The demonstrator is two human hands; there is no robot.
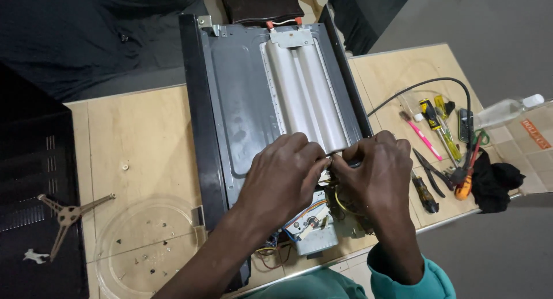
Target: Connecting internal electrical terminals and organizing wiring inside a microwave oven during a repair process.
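Grip: both hands, left hand [286, 172] & right hand [373, 172], pinched on small part over oven chassis [242, 103]; orange label [536, 133] far right.

This is looking like a small repair workshop; an opened microwave oven chassis [271, 97] is lying on a plywood table [144, 138], its wiring showing. Screwdrivers [438, 123] and pliers [429, 169] are lying scattered alongside; loose screws are sitting in a glass turntable plate [144, 247].
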